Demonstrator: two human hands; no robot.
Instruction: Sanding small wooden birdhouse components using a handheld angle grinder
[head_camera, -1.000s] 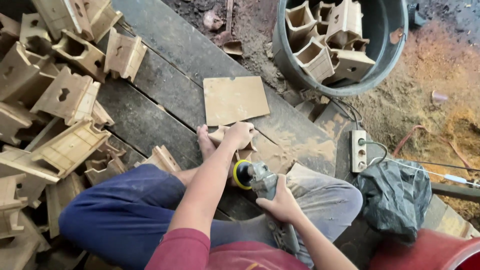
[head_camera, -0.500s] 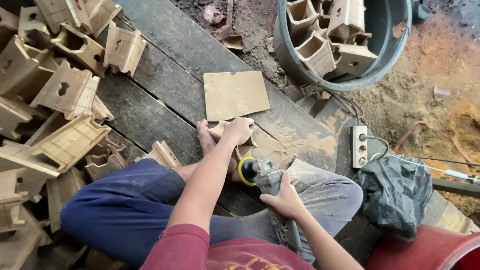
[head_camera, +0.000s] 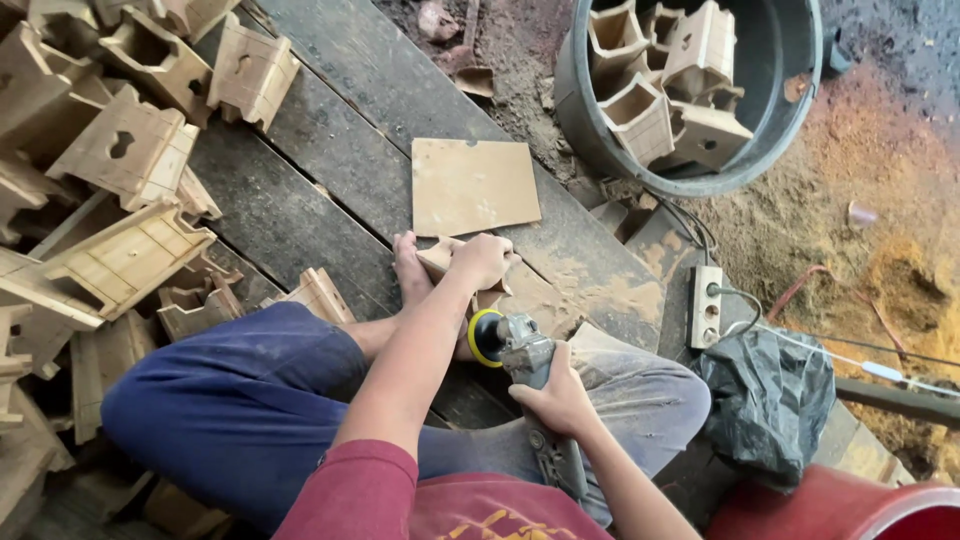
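The left hand (head_camera: 482, 258) clamps its fingers over a small pale wooden piece (head_camera: 440, 257) — raw, dusty, angular — held down on the dark plank floor (head_camera: 300, 220) beside a bare foot (head_camera: 410, 270), while the right hand (head_camera: 560, 400) grips a grey sander (head_camera: 515, 350) with a yellow-rimmed disc just beside it.

Flat board (head_camera: 474, 185) on planks (head_camera: 320, 170); wooden pieces (head_camera: 110, 160) piled left; tub (head_camera: 790, 130) right, holding more.

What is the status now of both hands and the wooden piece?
Left hand pressing wooden piece down on the planks. Right hand gripping sander, disc at the piece. Bare foot close beside the piece.
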